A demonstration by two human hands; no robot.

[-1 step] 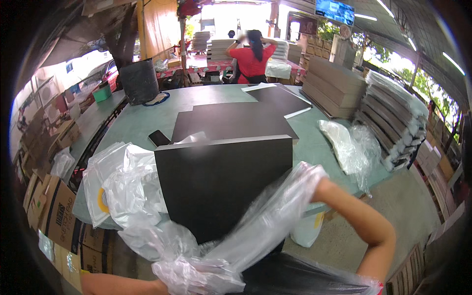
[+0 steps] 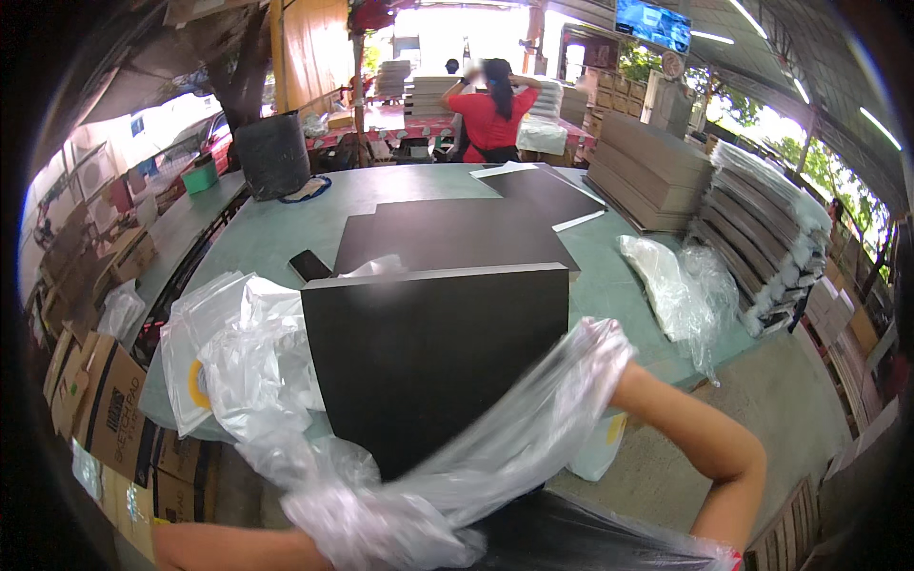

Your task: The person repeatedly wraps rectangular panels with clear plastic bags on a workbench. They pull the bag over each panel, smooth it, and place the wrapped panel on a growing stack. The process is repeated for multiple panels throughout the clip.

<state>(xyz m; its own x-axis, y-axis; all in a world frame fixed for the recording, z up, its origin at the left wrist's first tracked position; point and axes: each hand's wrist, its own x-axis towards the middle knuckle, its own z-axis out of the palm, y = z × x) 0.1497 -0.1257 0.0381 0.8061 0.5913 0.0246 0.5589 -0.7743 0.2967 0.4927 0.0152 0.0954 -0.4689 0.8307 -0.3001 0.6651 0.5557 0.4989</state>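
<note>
A clear plastic bag [image 2: 495,428] is stretched between my two hands, in front of an upright black board [image 2: 428,352] with a pale top edge. My right hand [image 2: 607,350], at the board's right side, is wrapped in the film and looks closed on it. Low at the front, bunched film covers my left hand [image 2: 333,533] and hides its fingers. Loose plastic bags [image 2: 252,343] lie at the table's left front, beside the board. Behind the board, dark flat sheets [image 2: 447,233] rest on the green table [image 2: 248,238].
A phone [image 2: 308,265] and a black bin [image 2: 272,155] are on the left. Crumpled plastic [image 2: 671,285], grey boards [image 2: 647,176] and a wrapped stack [image 2: 762,233] stand right. Cartons [image 2: 114,409] fill the lower left. A person in red [image 2: 490,119] works beyond.
The film between my hands has shifted slightly, and the bunch around my left hand has spread a little up and left. The black board stands as before.
</note>
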